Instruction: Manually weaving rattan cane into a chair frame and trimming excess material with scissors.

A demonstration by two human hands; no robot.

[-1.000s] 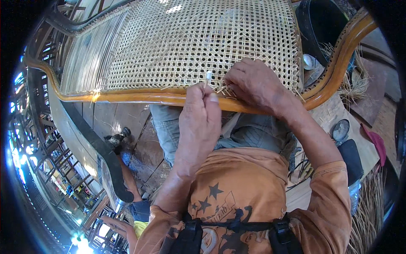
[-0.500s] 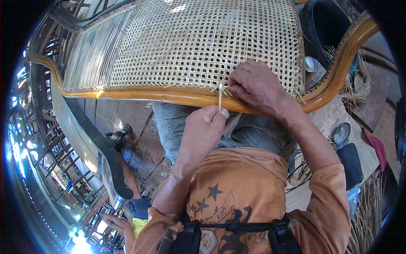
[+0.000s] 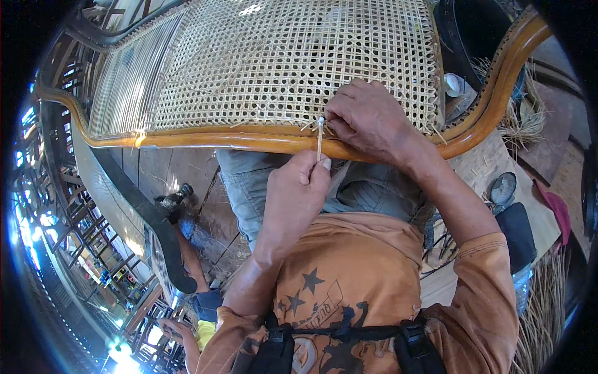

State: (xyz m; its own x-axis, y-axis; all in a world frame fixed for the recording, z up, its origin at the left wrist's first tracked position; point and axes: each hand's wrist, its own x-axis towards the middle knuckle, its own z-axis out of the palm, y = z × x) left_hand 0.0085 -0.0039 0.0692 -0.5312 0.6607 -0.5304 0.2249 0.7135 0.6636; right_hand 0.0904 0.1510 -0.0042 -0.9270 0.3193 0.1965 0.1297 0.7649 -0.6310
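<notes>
A curved, varnished wooden frame [image 3: 230, 138] lies across my lap, with a woven cane panel [image 3: 293, 75] inside it. My left hand [image 3: 291, 190] is closed in a pinch on a pale cane strip [image 3: 320, 140], which runs taut over the front rail to the panel's edge. Beside that spot, my right hand [image 3: 367, 118] rests against rail and weave with its fingers bent together. Whatever its fingertips grip is hidden beneath them. Short cane ends stick up along the edge near both hands. To the left the panel has parallel strands only, without the cross weave.
A second caned frame [image 3: 143, 206] stands at left, with another person's arm [image 3: 192, 255] beyond it. A dark bucket [image 3: 476, 37] is at the upper right. A small round dish [image 3: 503, 189] sits on a board at right, near bundled cane strands [image 3: 545, 311].
The view has shifted slightly, so the frame appears a little higher and further left. Both hands keep nearly the same places, the left one still holding the cane strip.
</notes>
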